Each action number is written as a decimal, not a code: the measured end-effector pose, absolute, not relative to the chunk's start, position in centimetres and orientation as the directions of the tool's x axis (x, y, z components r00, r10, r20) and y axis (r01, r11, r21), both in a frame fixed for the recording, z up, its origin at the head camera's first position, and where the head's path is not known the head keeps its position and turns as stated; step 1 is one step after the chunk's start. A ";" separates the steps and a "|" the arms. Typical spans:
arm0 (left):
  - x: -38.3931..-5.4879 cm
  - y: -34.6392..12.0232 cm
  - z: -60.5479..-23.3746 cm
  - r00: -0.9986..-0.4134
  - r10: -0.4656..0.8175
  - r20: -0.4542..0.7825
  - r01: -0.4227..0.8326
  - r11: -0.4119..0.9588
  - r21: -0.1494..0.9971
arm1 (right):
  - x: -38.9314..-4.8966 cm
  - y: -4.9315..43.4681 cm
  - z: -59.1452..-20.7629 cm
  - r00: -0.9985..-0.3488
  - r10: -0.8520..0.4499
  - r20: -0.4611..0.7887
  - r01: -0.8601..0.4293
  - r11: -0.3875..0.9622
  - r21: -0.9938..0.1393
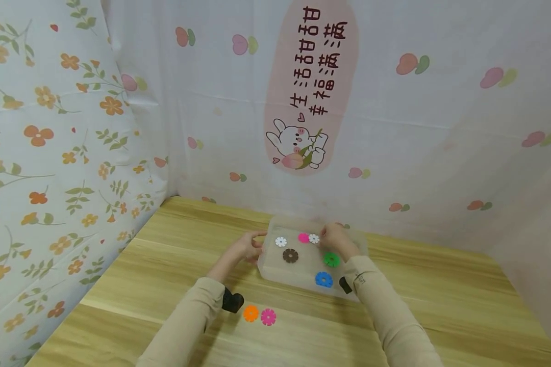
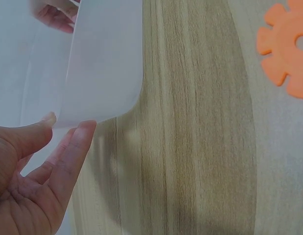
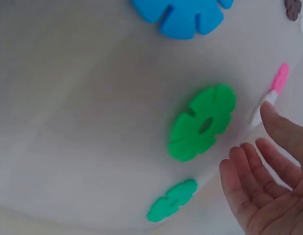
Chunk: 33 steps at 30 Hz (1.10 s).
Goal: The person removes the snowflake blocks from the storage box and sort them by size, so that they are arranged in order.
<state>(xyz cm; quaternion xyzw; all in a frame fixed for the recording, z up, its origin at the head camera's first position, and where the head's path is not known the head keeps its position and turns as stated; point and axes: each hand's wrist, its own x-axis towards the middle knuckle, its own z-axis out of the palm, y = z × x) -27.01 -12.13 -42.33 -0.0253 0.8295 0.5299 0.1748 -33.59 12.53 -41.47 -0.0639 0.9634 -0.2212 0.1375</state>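
A translucent plastic box [image 1: 286,276] stands on the table with flat notched discs inside. My left hand [image 1: 249,245] pinches the box wall near its left corner; in the left wrist view the thumb and a finger [image 2: 75,152] lie on either side of it. Inside the box, my right hand [image 3: 273,186] has its fingers loosely bent and apart from the thumb. Its thumb tip is close to a white disc [image 1: 314,238], which overlaps a pink disc [image 1: 303,238]; whether they touch is unclear. A green disc [image 3: 202,122] and a teal disc [image 3: 173,199] lie near that hand.
Also in the box are a second white disc [image 1: 281,242], a brown disc [image 1: 291,256] and a blue disc [image 1: 323,279]. On the wooden table [image 1: 174,255], an orange disc [image 1: 251,313] and a magenta disc [image 1: 268,317] lie in front. A printed curtain [image 1: 395,153] hangs behind.
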 end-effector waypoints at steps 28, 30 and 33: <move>-26.8 -11.8 -42.5 -0.938 0.135 -0.320 -0.235 0.433 0.870 | -37.1 12.5 -45.1 -0.902 -0.351 -0.253 -0.193 0.849 -0.492; -26.9 -11.8 -42.5 -0.939 0.133 -0.317 -0.232 0.434 0.871 | -36.5 12.2 -44.2 -0.895 -0.388 -0.221 -0.235 0.830 -0.505; -27.1 -11.9 -42.4 -0.941 0.135 -0.311 -0.225 0.437 0.871 | -33.8 11.0 -40.8 -0.888 -0.402 -0.222 -0.246 0.825 -0.509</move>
